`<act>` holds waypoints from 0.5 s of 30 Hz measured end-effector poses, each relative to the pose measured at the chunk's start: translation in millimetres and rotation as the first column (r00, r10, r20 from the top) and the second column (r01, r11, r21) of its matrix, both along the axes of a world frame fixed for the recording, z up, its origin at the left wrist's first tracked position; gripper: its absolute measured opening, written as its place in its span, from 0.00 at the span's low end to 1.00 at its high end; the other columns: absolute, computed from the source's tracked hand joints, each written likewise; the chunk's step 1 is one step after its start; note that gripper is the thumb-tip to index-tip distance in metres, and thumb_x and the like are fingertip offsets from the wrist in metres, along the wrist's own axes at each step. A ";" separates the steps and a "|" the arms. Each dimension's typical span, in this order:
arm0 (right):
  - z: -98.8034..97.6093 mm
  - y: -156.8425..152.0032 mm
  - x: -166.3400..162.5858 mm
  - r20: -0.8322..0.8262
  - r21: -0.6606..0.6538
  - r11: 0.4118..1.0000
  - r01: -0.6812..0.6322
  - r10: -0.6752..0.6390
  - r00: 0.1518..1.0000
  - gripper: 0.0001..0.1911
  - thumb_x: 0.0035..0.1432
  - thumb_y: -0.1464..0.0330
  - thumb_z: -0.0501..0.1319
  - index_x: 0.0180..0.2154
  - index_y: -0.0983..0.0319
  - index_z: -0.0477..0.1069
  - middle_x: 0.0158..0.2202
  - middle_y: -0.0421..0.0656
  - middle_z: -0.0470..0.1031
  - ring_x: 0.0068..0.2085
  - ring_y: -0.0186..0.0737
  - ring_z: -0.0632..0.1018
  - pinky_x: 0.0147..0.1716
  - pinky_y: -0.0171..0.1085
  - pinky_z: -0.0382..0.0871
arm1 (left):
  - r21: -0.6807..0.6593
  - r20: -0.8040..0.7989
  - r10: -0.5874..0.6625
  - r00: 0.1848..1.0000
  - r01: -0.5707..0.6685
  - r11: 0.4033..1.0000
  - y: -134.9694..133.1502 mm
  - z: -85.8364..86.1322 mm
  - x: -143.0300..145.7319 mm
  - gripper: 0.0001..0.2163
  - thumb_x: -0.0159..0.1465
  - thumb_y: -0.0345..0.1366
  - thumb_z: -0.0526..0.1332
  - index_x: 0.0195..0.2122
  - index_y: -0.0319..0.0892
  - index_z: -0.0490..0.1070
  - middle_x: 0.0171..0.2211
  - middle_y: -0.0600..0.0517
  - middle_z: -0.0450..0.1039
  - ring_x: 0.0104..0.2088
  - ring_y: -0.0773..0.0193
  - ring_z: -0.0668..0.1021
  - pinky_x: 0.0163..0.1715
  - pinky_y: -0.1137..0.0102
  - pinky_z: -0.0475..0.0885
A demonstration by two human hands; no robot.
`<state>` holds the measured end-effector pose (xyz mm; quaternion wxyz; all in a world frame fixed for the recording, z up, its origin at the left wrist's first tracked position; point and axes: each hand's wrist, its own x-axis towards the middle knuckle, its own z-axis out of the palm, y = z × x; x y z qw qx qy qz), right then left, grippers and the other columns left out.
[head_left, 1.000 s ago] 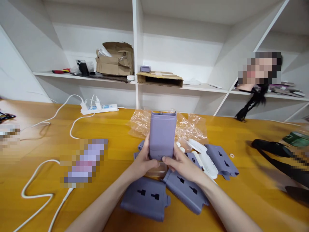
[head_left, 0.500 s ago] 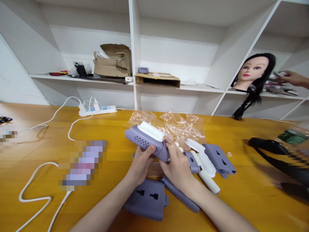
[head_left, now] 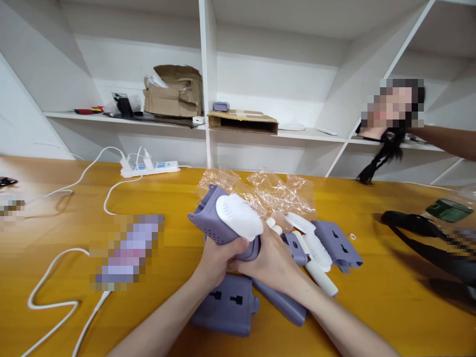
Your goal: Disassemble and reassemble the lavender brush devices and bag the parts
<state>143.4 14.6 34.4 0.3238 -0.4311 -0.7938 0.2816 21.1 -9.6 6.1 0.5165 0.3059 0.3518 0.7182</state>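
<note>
Both my hands hold a purple plastic housing (head_left: 207,220) above the table, tilted so its white slotted oval cover (head_left: 241,216) faces up toward me. My left hand (head_left: 218,257) is closed around its left underside, thumb along the front. At the near right end, my right hand (head_left: 271,255) grips the housing, and its fingers are partly hidden. Below my wrists lie a purple shell with two dark cutouts (head_left: 226,310) and a long purple piece (head_left: 284,303). To the right are white slotted oval parts (head_left: 319,252), a pale cylinder (head_left: 322,278) and another purple shell (head_left: 339,244).
Crumpled clear plastic bags (head_left: 282,191) lie behind the parts. At left are a power strip (head_left: 150,169), white cables and a blurred-out purple item (head_left: 130,250). A black strapped object (head_left: 412,225) lies at right. Another person's arm (head_left: 446,141) reaches to the mannequin head (head_left: 396,106).
The housing has been turned in my hands, so its white cover and open far end show more. My right hand has shifted slightly. The other person's arm has reached further left behind the mannequin head.
</note>
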 end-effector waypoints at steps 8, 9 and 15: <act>3.7 -4.3 -3.3 -0.010 -0.013 0.999 -0.031 0.031 0.999 0.36 0.35 0.66 0.71 0.49 0.57 0.65 0.42 0.46 0.76 0.43 0.53 0.76 0.39 0.49 0.70 | 0.048 0.011 0.004 1.000 -0.005 0.999 1.9 -0.1 -6.4 0.30 0.43 0.34 0.70 0.50 0.41 0.71 0.37 0.49 0.79 0.41 0.52 0.78 0.43 0.62 0.72; 1.8 -3.0 -2.8 -0.007 -0.017 0.999 -0.029 0.029 1.000 0.35 0.35 0.65 0.71 0.48 0.57 0.65 0.42 0.46 0.76 0.43 0.53 0.76 0.39 0.49 0.70 | 0.030 0.041 -0.003 0.999 0.002 1.000 2.1 0.9 -6.8 0.31 0.42 0.34 0.70 0.50 0.40 0.71 0.36 0.50 0.79 0.40 0.52 0.79 0.41 0.63 0.73; -10.0 6.1 0.6 0.006 -0.022 0.999 -0.047 0.047 0.999 0.34 0.36 0.63 0.70 0.47 0.59 0.64 0.41 0.45 0.76 0.41 0.50 0.76 0.38 0.47 0.70 | -0.027 0.107 -0.016 0.994 0.019 0.999 5.4 4.3 -8.5 0.34 0.40 0.32 0.69 0.52 0.41 0.69 0.33 0.52 0.80 0.36 0.54 0.79 0.39 0.64 0.73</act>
